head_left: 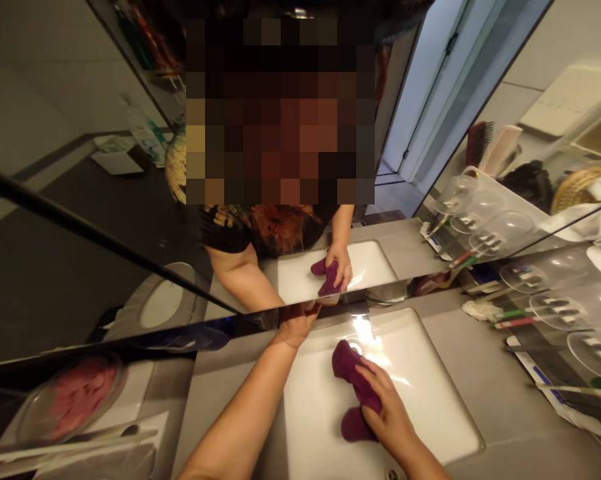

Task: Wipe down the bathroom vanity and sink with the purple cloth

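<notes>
A limp, dark-purple piece of soft fabric (347, 360) is over the white, rectangular, shallow basin (435, 387), inside its rim. The right hand (387, 403) holds it from the right, its grip wrapped around the middle; one lobe spills toward the back and another to the left of the thumb. Whether the fabric touches the basin floor cannot be told.

A broad stretch of white floor lies between the right hand and the right-hand rim; to the left of the fabric the strip is narrower, and the left forearm runs along that edge. The left hand (296, 327) reaches to the back, close under the lower edge of the large, slanting mirror (250, 280), where headroom is tight. Its fingers are partly hidden, so its grip cannot be told.

Smooth grey bench (455, 340) borders the basin's right side, with clear plastic cups (560, 307) well beyond. At the left stands a round, transparent bowl with pink contents (83, 400).
</notes>
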A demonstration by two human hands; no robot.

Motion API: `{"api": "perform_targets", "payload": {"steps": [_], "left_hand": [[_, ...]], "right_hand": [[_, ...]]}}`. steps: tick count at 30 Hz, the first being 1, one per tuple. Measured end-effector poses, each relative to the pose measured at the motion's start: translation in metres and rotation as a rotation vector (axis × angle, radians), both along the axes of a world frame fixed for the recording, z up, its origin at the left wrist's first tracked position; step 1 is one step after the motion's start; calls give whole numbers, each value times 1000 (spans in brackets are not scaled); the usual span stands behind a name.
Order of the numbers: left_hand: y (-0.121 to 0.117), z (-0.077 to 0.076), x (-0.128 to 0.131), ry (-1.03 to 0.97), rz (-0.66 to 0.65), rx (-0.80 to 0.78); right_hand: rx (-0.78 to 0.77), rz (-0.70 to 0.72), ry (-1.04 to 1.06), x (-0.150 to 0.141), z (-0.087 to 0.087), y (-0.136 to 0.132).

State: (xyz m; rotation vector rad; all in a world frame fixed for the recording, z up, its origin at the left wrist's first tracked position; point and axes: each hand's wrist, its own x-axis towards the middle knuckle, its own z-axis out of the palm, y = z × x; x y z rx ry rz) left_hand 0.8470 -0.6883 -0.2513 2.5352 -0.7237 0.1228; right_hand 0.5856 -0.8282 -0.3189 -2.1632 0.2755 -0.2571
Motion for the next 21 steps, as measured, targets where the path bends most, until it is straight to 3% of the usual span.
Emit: {"api": "perform_targets", "payload": {"steps": [5, 9, 12, 15, 18, 21], "left_hand": [[75, -28, -24, -158, 36, 81], [128, -44, -6, -158, 122, 277], [134, -46, 20, -68, 65, 352], [122, -45, 41, -19, -16, 350], [113, -47, 50, 45, -74, 350], [122, -49, 43, 121, -111, 352]], "right_hand": [[-137, -153, -47, 56, 2, -9], [-247, -224, 101, 102, 6, -4], [-368, -163, 277, 129, 12, 17], [-446, -15, 303, 145, 17, 48], [-339, 135, 169, 151, 14, 74], [-174, 92, -73, 155, 9, 84]]}}
